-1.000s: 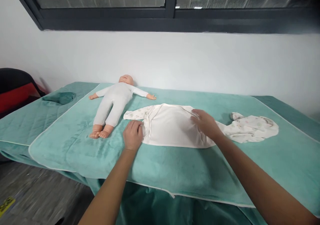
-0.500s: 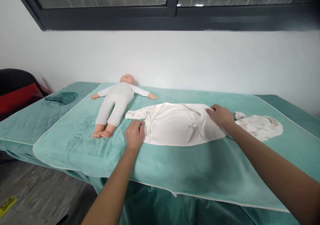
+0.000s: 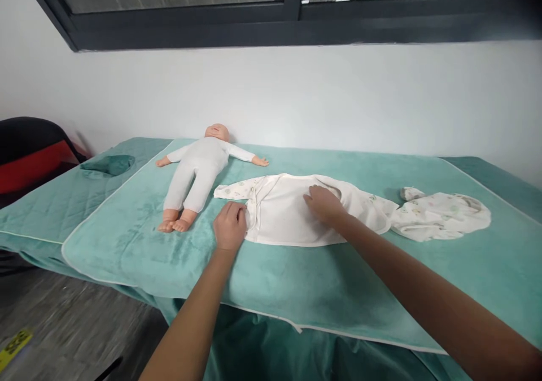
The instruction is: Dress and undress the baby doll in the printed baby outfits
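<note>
A white baby garment (image 3: 292,220) lies spread flat on a teal towel (image 3: 139,240) that covers a padded table. My left hand (image 3: 229,226) has its fingers curled on the garment's left edge, pinning it down. My right hand (image 3: 322,204) lies flat on the middle of the garment, fingers stretched toward the left. A baby doll (image 3: 197,169) in a pale suit lies on its back to the left of the garment, arms out. A second, patterned baby garment (image 3: 440,217) lies crumpled to the right.
The table stands against a white wall under a dark-framed window. A teal quilted cover with a face hole (image 3: 108,165) shows at the far left. A black and red chair (image 3: 29,155) stands beyond it. Grey floor lies below the near edge.
My right hand slid to the garment's right end, then came back left to its middle. My left hand stayed on the left edge. The camera shifted slightly.
</note>
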`<state>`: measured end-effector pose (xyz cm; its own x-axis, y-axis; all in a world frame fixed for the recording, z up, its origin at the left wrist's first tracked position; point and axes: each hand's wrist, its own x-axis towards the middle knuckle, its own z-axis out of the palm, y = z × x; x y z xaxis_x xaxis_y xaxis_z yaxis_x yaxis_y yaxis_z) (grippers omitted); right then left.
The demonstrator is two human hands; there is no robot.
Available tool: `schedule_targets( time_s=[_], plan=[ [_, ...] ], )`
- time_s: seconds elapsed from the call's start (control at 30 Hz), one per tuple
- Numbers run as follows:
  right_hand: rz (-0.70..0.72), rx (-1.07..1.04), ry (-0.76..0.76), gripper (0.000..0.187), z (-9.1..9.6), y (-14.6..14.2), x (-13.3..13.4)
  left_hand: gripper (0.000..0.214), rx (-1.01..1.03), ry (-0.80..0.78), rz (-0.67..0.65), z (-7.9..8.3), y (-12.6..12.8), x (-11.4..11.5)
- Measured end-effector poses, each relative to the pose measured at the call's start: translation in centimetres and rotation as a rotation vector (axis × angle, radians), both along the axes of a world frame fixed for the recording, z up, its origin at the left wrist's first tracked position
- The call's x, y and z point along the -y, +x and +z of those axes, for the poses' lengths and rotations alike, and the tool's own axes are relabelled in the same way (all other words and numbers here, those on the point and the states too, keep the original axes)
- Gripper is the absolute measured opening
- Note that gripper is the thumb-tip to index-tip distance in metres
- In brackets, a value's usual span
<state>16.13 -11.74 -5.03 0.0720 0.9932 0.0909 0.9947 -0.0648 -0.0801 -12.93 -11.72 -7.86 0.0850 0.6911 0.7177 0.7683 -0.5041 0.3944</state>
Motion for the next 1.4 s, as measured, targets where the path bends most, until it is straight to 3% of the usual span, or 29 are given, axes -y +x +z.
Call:
schedule_targets(
  time_s=[0.17,0.3,0.43,0.7,0.97,1.17,1.4],
  plan=[
    [-0.111,-0.004,0.0,0.057,-1.6,-1.3,-3.9,0.019,0.012,-0.017,-0.002,0.0,0.0,0.1],
    [-0.14,-0.02,0.022,0.063,-2.1,-0.9,-5.0,0.019,0.03,-0.018,-0.004,0.1,0.0,0.0],
    [-0.147,-0.047,0.076,0.067,-2.9,-0.6,-4.9,0.02,0.041,-0.039,0.001,0.1,0.0,0.1],
    [-0.137,-0.077,0.027,0.071,-3.2,-0.7,-5.0,0.02,0.048,-0.069,0.01,0.3,0.0,0.1],
    [-0.225,-0.039,0.041,0.074,-3.6,-1.8,-2.4,0.021,0.05,-0.103,0.04,0.3,0.0,0.2],
    [-0.037,0.034,0.056,0.07,-3.7,-2.0,-1.3,0.02,0.018,-0.091,0.041,0.0,0.1,0.2],
    [0.354,-0.007,0.007,0.048,-2.0,-6.0,-4.3,0.021,0.03,-0.115,0.051,0.1,0.2,0.4]
  ],
)
